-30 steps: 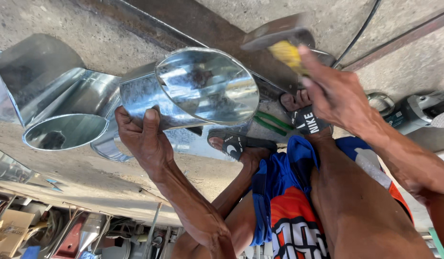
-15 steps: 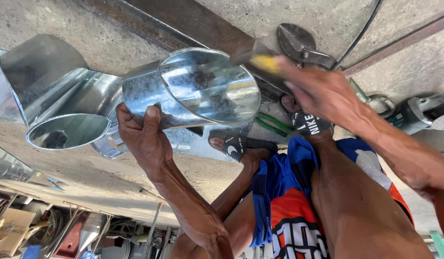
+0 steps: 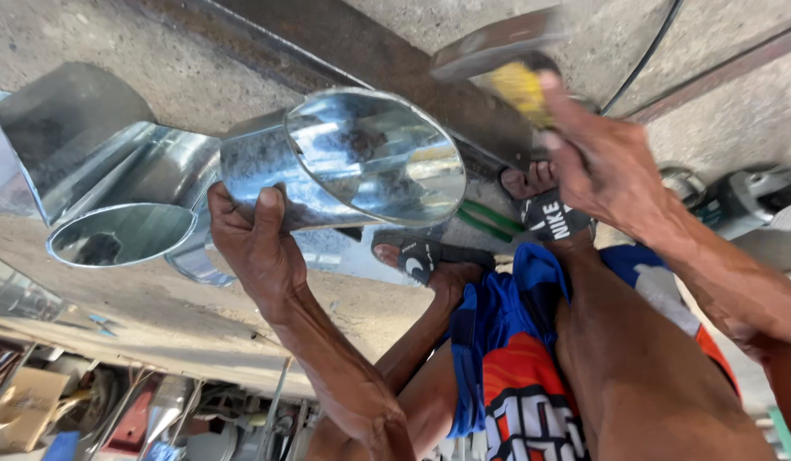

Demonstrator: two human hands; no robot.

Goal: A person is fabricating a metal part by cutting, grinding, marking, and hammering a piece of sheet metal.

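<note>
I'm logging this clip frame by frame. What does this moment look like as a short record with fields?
left hand: left hand grips the round sheet-metal duct piece from below
right hand: right hand holds a yellow-handled tool, blurred, raised beside the duct's open end
tool head: grey metal, kind unclear from blur
nearby: second duct fitting on the concrete floor; green-handled snips by the sandalled feet
setting: power tool at right

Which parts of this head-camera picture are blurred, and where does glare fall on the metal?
In the head view, the yellow-handled hammer and the right hand are smeared by motion blur; the left hand on the shiny galvanised sheet-metal duct pipe is sharp. Bright glare streaks the pipe's open mouth, and the clutter along the bottom edge is soft.
</note>
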